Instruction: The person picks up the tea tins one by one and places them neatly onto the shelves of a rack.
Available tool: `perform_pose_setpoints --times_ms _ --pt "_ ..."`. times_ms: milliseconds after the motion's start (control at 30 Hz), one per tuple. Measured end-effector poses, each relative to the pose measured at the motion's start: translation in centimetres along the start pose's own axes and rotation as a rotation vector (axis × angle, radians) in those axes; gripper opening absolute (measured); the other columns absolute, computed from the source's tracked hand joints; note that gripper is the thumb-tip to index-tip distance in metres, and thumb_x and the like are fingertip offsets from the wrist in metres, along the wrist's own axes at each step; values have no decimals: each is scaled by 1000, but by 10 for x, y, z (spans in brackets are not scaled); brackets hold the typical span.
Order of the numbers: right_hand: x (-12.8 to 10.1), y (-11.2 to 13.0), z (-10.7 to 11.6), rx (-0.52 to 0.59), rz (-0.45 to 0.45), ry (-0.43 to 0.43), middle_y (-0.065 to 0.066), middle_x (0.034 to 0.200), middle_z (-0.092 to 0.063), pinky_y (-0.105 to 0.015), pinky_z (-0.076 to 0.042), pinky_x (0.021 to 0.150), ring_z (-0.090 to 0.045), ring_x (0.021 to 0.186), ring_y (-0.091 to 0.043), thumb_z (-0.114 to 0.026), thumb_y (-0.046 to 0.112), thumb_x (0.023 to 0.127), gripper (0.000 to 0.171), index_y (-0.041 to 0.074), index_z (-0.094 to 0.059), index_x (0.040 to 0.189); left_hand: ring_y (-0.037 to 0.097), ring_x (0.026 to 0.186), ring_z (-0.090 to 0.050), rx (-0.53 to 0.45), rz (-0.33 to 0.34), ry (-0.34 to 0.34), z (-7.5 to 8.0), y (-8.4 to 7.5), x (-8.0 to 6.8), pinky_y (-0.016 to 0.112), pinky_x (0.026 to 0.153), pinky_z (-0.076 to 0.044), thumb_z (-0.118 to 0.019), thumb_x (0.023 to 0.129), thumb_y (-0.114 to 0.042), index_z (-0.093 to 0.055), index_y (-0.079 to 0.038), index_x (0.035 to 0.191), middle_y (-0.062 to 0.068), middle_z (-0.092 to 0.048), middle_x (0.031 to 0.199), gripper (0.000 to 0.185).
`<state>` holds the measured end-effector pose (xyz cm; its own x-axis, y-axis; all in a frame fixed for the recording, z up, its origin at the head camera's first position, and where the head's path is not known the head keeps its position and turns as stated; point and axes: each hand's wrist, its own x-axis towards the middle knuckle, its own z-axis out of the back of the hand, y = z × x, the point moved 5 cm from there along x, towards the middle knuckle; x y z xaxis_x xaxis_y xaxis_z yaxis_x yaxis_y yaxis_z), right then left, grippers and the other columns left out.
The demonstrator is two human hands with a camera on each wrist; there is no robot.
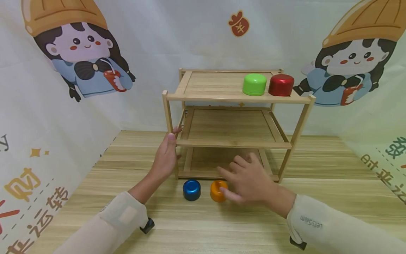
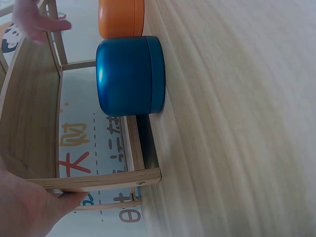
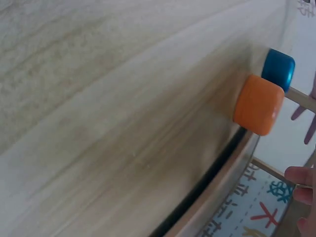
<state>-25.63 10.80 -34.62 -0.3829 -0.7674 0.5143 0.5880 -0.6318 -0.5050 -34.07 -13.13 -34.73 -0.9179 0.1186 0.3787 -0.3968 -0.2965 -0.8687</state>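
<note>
The head camera looks forward and down from above both forearms, taking in the whole bamboo rack and the wooden surface in front of it. The left wrist camera sits low and close to the surface, rolled sideways, facing the blue tin and the rack's lower frame. The right wrist camera, also rolled, skims the surface from farther off. All three views share the blue tin and the orange tin.
</note>
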Motion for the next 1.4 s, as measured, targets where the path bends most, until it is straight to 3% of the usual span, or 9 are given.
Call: perform_pose_setpoints --times_ms 233,533,1100,1400 --pt "-2 9 -11 57 -5 132 2 92 -72 -46 -45 74 -57 88 -23 -35 63 100 54 27 -64 128 39 150 -33 -8 -1 -3 0 -1 0 66 92 -55 -15 110 -55 -38 -15 156 5 -30 168 65" --pt "-4 14 -21 76 7 202 3 91 -72 -47 -46 75 -58 88 -22 -44 63 98 51 29 -63 131 39 150 -33 -7 -4 -6 0 -2 -1 66 92 -55 -14 110 -54 -39 -15 155 7 -29 168 65" --pt "-7 22 -36 126 5 340 1 105 -73 -51 -45 84 -60 98 -23 -41 65 99 56 31 -58 141 36 151 -32 -1 -4 -2 0 -2 -2 65 92 -55 -14 110 -53 -38 -14 156 7 -29 168 64" --pt "-9 25 -40 131 25 350 1 106 -73 -47 -43 79 -59 98 -22 -40 65 100 57 30 -57 143 37 151 -31 -2 -3 -6 1 -2 -1 65 92 -55 -14 110 -52 -39 -15 155 7 -26 169 63"
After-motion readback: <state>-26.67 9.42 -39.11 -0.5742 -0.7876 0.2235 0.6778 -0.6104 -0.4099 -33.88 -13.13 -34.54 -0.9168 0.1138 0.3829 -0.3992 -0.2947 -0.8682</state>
